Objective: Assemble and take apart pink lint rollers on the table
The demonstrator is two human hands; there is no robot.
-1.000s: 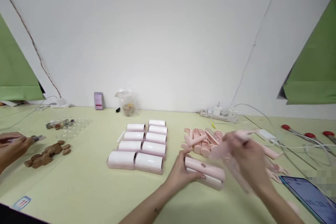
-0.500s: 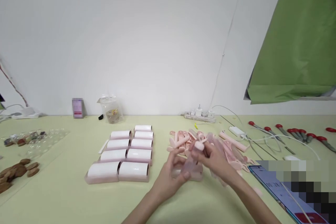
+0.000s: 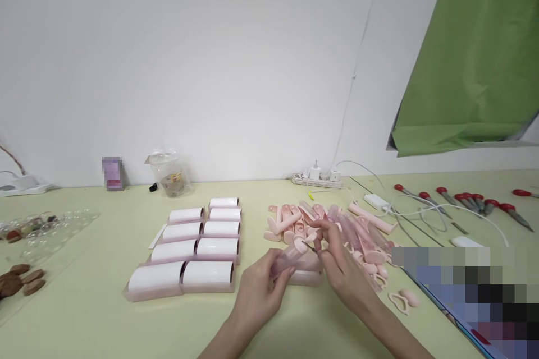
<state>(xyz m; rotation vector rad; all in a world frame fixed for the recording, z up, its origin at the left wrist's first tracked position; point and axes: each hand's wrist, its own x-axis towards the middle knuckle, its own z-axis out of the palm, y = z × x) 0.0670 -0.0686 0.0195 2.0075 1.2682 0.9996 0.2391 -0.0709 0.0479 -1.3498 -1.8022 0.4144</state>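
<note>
My left hand (image 3: pixel 261 285) is closed round a translucent pink tube (image 3: pixel 285 258) that tilts up to the right. My right hand (image 3: pixel 338 265) pinches a small dark, thin piece (image 3: pixel 310 246) at the tube's pale upper end. Just beneath the tube lies a pink-and-white roller (image 3: pixel 306 277), partly covered by the hands. Behind them is a pile of pink plastic handles (image 3: pixel 290 221). Pink translucent parts (image 3: pixel 356 233) lie beside my right hand, with a small pink heart-shaped ring (image 3: pixel 398 303) nearer the front.
White rolls (image 3: pixel 208 272) stand in two columns at centre left. Brown pieces (image 3: pixel 33 281) lie far left. A power strip (image 3: pixel 316 180) is by the wall. White cables, red-tipped tools (image 3: pixel 467 198) and a phone (image 3: pixel 450 305) occupy the right side.
The view has shifted slightly right. My right hand has drawn back from the tube's top, and the thin dark piece now shows between them. The tube leans over more to the right.
</note>
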